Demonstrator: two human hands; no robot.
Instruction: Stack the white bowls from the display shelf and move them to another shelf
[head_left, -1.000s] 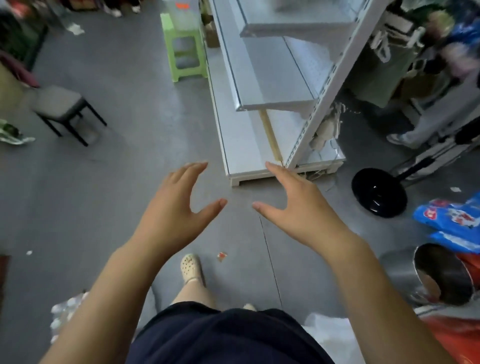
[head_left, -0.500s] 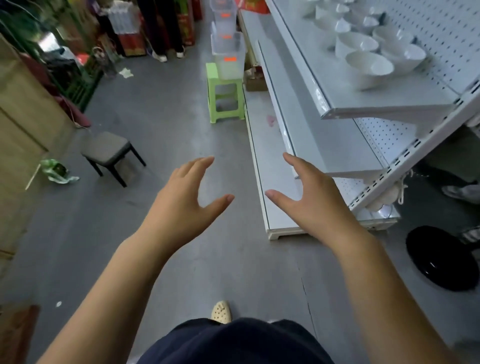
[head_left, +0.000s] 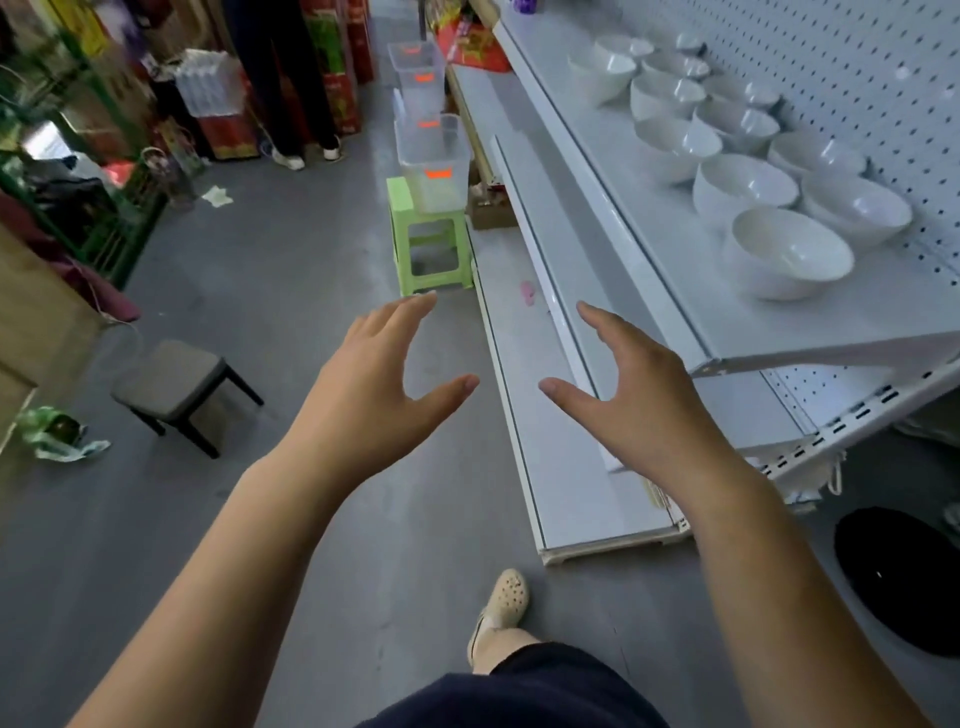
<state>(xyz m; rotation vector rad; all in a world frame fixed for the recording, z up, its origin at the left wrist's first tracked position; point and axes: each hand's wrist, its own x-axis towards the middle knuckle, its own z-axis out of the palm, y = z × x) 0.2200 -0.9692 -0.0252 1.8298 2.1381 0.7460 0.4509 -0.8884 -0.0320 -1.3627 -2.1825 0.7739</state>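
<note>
Head view looks down an aisle with a grey floor (head_left: 270, 291) and a white display shelf (head_left: 613, 171) running along the right. Both arms are stretched out in front of the person, bare to the elbow. The left hand (head_left: 371, 387) is spread wide, palm turned inward, thumb pointing toward the other hand, holding nothing. The right hand (head_left: 636, 395) mirrors it, fingers apart and curved, also empty, hanging over the front edge of the lower shelf boards (head_left: 545, 332). The two hands are apart from each other with open floor showing between them.

White bowls (head_left: 787, 254) stand on the upper shelf, toward its back edge by the pegboard wall (head_left: 852, 78), set in two rough rows that run away down the shelf; all upright, none stacked as far as I can tell. The nearest bowl sits close to the shelf's near end. Neither hand touches any bowl.

Beside the shelf's bottom board stands a green plastic stool (head_left: 431, 244) carrying clear plastic bins (head_left: 431, 161). A small grey stool (head_left: 174, 387) with dark legs stands well to the left on the floor. A cream clog (head_left: 506, 597) shows below the hands.
</note>
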